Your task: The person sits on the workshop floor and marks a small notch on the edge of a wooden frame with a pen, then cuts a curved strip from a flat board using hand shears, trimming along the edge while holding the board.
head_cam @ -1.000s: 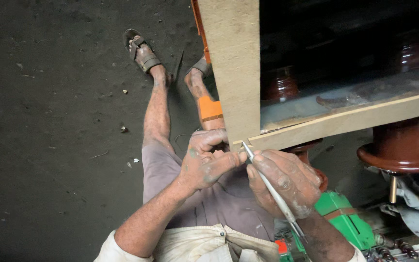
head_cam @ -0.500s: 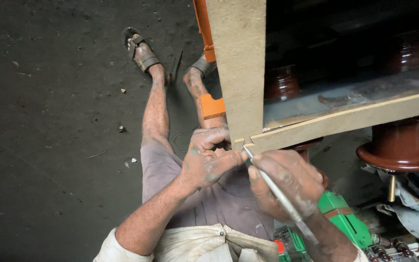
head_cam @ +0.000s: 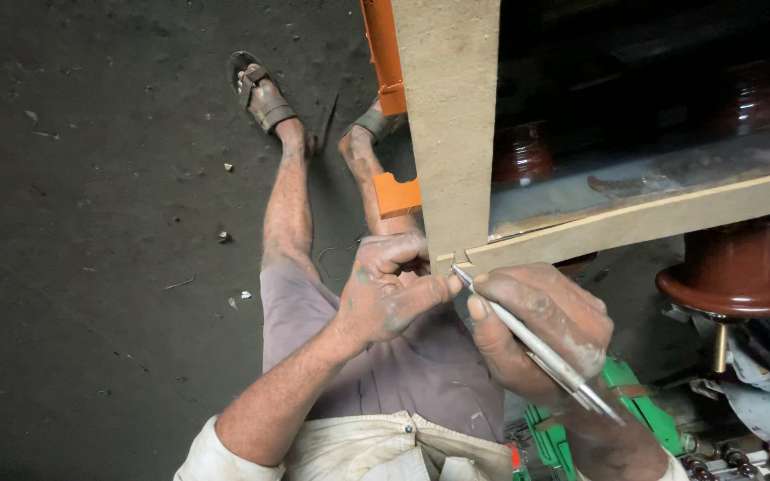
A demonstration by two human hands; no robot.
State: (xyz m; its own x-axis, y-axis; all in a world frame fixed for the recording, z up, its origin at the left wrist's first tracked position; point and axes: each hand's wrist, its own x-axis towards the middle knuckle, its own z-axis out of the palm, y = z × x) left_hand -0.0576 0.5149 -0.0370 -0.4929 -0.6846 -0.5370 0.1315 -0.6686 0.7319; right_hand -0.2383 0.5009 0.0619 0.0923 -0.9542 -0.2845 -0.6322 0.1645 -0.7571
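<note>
Pen [head_cam: 536, 343] in right hand [head_cam: 541, 330], tip at board [head_cam: 634, 223]

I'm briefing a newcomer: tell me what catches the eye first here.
Two dusty hands meet at the picture's centre: the right hand holds a silver pen with its tip at the corner of a tan board, and the left hand presses beside it. At the right edge hangs a glossy brown insulator.

No packages, labels, signs or screens show, as far as the dim view allows.
</note>
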